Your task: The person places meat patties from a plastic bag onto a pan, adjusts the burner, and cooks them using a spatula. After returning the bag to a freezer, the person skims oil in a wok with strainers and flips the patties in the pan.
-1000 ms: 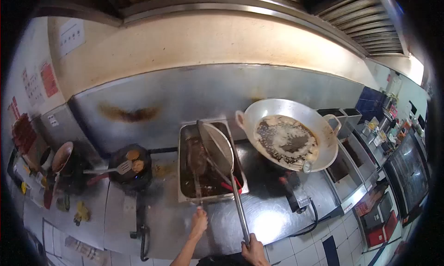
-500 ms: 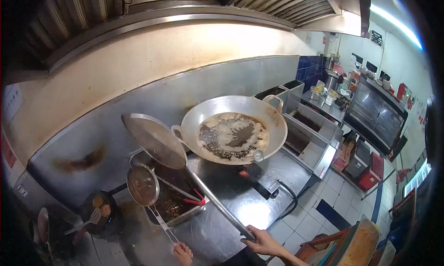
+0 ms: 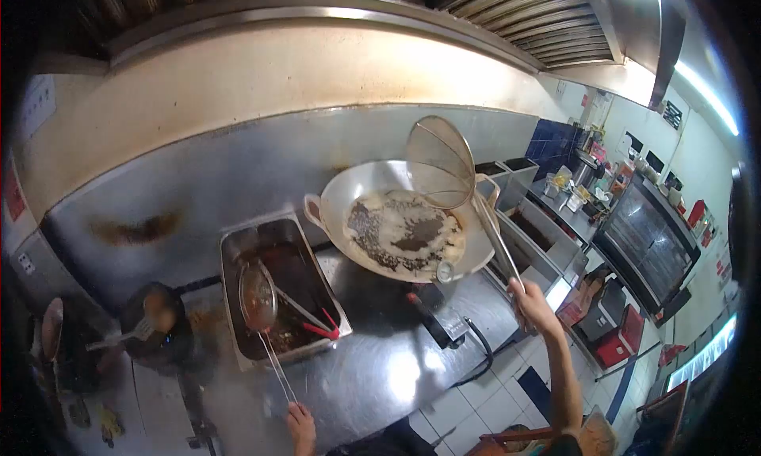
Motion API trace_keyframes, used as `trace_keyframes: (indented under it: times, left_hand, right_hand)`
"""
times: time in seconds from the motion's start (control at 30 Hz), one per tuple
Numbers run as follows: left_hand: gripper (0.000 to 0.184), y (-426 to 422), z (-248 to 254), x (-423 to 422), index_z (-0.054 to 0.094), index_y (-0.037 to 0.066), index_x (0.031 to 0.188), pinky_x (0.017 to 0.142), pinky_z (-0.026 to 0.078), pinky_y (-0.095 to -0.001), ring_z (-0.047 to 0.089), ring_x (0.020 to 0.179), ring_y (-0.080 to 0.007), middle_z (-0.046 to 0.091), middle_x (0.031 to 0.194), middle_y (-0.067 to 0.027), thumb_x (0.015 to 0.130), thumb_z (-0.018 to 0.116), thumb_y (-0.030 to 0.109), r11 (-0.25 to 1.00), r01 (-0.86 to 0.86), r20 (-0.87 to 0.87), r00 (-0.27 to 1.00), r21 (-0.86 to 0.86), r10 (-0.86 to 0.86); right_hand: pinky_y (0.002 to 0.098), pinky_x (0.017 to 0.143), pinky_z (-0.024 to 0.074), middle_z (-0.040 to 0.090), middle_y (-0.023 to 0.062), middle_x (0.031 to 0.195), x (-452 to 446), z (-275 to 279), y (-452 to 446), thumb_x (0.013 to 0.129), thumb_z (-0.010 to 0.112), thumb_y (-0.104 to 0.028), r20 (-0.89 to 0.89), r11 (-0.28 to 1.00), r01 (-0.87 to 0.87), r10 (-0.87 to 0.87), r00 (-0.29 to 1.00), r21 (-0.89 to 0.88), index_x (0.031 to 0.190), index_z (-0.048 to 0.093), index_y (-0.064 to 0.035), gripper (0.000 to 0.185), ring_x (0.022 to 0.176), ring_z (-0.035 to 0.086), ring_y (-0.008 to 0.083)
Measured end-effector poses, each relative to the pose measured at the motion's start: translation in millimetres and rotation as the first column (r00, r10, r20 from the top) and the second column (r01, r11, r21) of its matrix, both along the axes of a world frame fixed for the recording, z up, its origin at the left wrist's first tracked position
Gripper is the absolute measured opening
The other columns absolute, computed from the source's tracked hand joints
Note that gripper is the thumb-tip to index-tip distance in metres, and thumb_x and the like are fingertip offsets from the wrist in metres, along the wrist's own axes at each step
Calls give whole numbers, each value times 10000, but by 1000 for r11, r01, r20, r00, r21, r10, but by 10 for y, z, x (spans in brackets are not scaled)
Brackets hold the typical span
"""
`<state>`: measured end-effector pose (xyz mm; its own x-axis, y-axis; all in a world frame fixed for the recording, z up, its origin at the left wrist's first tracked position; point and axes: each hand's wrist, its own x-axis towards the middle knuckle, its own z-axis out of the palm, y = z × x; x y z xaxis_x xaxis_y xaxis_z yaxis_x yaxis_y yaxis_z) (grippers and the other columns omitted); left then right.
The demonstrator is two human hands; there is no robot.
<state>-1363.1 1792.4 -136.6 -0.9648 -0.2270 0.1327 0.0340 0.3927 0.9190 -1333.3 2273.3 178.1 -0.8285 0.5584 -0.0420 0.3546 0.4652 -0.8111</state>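
Note:
My left hand (image 3: 301,421) is closed round the wire handle of a small strainer (image 3: 258,296), whose bowl is over the steel tray (image 3: 231,313) of dark liquid. In my right hand (image 3: 534,304) is the long handle of a large spider strainer (image 3: 441,161). Its round mesh is raised above the right part of a big wok (image 3: 333,193) holding dark, foaming oil (image 3: 408,230). Whether the mesh touches the rim, I cannot tell. A pair of red-tipped tongs (image 3: 323,327) leans in the tray.
At left, a dark frying pan (image 3: 158,353) holds round brown food and a slotted spatula (image 3: 127,335). A gas burner fitting (image 3: 442,327) and hose stand before the wok. Fryer basins (image 3: 539,242) are at right, with a glass cabinet (image 3: 650,226) beyond.
My right hand has swung the large strainer from above the tray rightward to the wok. The small strainer has lowered toward the tray. My view has shifted slightly.

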Motion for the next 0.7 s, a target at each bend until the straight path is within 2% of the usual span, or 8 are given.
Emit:
trace_keyframes:
  times: [0.07,0.1,0.13,0.27,0.4,0.47,0.53,0.7]
  left_hand:
    - [497,60,266,-38,455,122,716,425,269,-236,346,480,-63,354,554,37,1007,331,505,990,-76,-112,992,-117,63]
    - [495,89,381,-45,450,125,710,425,269,-236,341,478,-61,357,556,41,1006,333,504,985,-65,82,995,158,53]
    - [493,166,442,-75,446,129,705,426,268,-236,336,476,-59,359,559,46,1005,335,504,898,-102,253,967,427,-11]
    - [494,368,378,-116,440,133,721,396,262,-241,331,443,-59,366,557,45,999,328,526,881,-128,248,969,456,12]
    - [473,615,394,-139,432,144,752,341,236,-250,323,389,-74,353,545,40,990,340,543,807,-271,347,934,524,88]
    - [470,686,437,-143,431,149,758,326,229,-252,323,377,-80,345,539,39,987,341,549,786,-291,345,932,545,107]
    - [476,765,636,-247,414,153,757,332,222,-240,305,379,-73,321,531,46,980,343,567,768,-336,345,925,546,160]
    - [486,903,1037,-550,398,152,765,336,207,-235,270,382,-57,305,526,53,972,342,588,779,-194,130,981,596,144]
  right_hand:
    - [322,392,417,504,54,533,-201,-164,378,970,478,-419,74,966,28,-49,996,258,825,560,5,456,430,538,158]
    - [336,418,440,523,75,542,-314,-158,468,964,488,-407,72,903,-14,-19,997,430,795,559,12,458,458,566,177]
    - [358,452,458,545,106,564,-341,-153,539,961,490,-401,146,933,30,-88,985,358,783,557,25,467,490,587,198]
    - [507,727,468,606,338,824,-226,-154,600,945,493,-357,125,920,30,-85,988,391,836,588,99,479,865,590,503]
    - [477,638,488,606,274,688,-16,-508,1135,963,481,-398,175,884,-66,-17,984,462,833,601,98,526,653,637,376]
    - [387,487,464,563,124,606,59,-267,1195,977,462,-439,330,983,-178,155,931,41,823,584,38,516,490,546,210]
    - [341,440,427,514,68,585,62,-9,1069,979,454,-452,358,973,-149,205,911,-177,839,558,13,497,454,488,168]
    - [241,339,300,339,-47,554,-183,82,1215,1002,423,-431,348,730,-130,464,815,-671,933,461,-57,382,396,344,63]
